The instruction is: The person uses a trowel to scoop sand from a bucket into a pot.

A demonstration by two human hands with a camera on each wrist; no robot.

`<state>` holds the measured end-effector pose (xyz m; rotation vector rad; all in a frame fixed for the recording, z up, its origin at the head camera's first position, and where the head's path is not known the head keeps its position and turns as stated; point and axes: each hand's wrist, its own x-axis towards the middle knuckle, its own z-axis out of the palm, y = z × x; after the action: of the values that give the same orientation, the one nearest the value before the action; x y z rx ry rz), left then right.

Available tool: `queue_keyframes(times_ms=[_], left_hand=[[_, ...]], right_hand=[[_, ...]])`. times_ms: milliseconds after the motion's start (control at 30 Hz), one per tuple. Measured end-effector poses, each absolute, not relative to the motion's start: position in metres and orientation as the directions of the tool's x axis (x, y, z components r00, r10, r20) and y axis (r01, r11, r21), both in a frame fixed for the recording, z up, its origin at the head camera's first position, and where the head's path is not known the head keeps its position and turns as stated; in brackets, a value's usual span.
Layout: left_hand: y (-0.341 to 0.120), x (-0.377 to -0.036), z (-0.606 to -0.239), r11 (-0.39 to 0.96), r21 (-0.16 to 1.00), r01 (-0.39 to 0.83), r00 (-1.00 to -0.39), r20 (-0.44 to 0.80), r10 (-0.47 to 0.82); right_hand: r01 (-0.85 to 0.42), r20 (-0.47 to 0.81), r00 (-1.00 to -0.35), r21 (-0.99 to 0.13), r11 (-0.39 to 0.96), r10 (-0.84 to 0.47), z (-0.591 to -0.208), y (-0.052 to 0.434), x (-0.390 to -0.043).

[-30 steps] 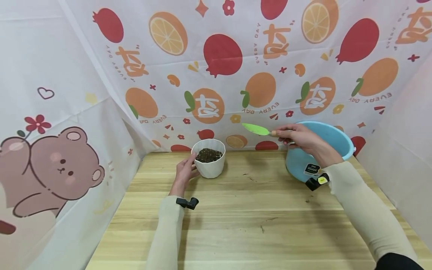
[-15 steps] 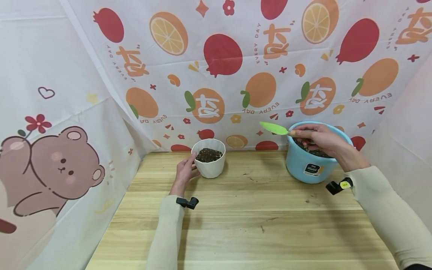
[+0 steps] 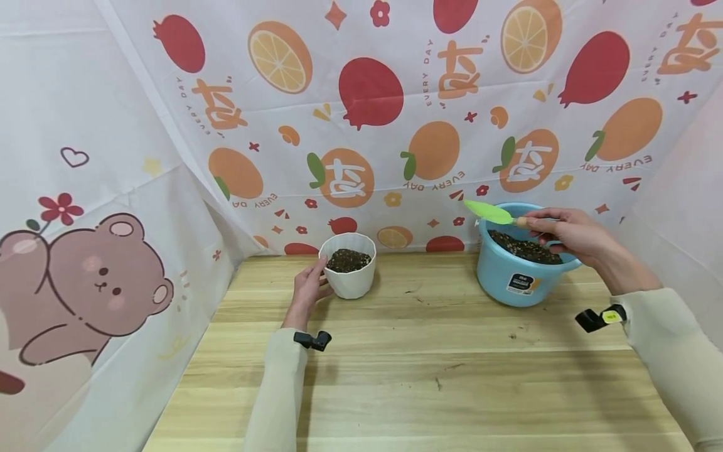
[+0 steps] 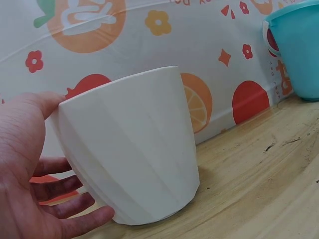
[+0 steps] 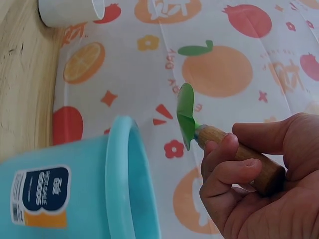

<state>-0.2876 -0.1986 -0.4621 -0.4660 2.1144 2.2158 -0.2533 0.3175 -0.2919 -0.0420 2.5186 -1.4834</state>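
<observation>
My left hand (image 3: 307,289) rests against the left side of a white faceted flower pot (image 3: 351,285). In the left wrist view, the thumb touches its rim and the loosely spread fingers (image 4: 79,205) lie along its wall. Dark soil (image 3: 347,260) sits inside the pot. With my right hand (image 3: 582,235) I grip the wooden handle of a small green garden trowel (image 3: 489,212). It is held above a light blue bucket (image 3: 497,281), its blade pointing left over the far left rim. Soil (image 3: 522,247) shows in the bucket. No soil is visible on the blade.
A fruit-printed cloth (image 3: 373,94) hangs right behind the pot and bucket. Another cloth, with a bear (image 3: 107,282) on it, closes off the left side. Small dark crumbs are scattered on the wooden table (image 3: 395,370) between and in front of the containers.
My right hand has moved right with the trowel, from left of the bucket to above it, uncovering the bucket's soil. The left hand and flower pot have stayed in place.
</observation>
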Motion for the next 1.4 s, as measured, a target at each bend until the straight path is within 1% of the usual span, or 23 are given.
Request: queue_keyframes(times_ms=[233,633,867,1167,1400], left_hand=[[-0.200,-0.289,-0.463,-0.075,0.969,-0.234,-0.954,-0.244,-0.176],[-0.199,-0.289,-0.463,-0.073,0.970,-0.233,-0.955,-0.243,-0.169],[-0.200,-0.289,-0.462,-0.085,0.971,-0.223,-0.953,-0.235,-0.188],[-0.199,-0.288,-0.463,-0.083,0.970,-0.230,-0.952,-0.242,-0.189],[-0.198,-0.287,-0.463,-0.080,0.970,-0.230,-0.953,-0.241,-0.182]], right_hand=[[0.095,-0.161,-0.983,-0.865,0.492,-0.093,-0.293,0.337,-0.253],[0.116,-0.178,-0.981,-0.862,0.493,-0.081,-0.299,0.364,-0.253],[0.098,-0.173,-0.982,-0.803,0.588,-0.072,-0.305,0.370,-0.259],[0.094,-0.181,-0.982,-0.736,0.671,-0.061,-0.313,0.372,-0.263],[0.107,-0.215,-0.975,-0.690,0.716,-0.062,-0.316,0.371,-0.264]])
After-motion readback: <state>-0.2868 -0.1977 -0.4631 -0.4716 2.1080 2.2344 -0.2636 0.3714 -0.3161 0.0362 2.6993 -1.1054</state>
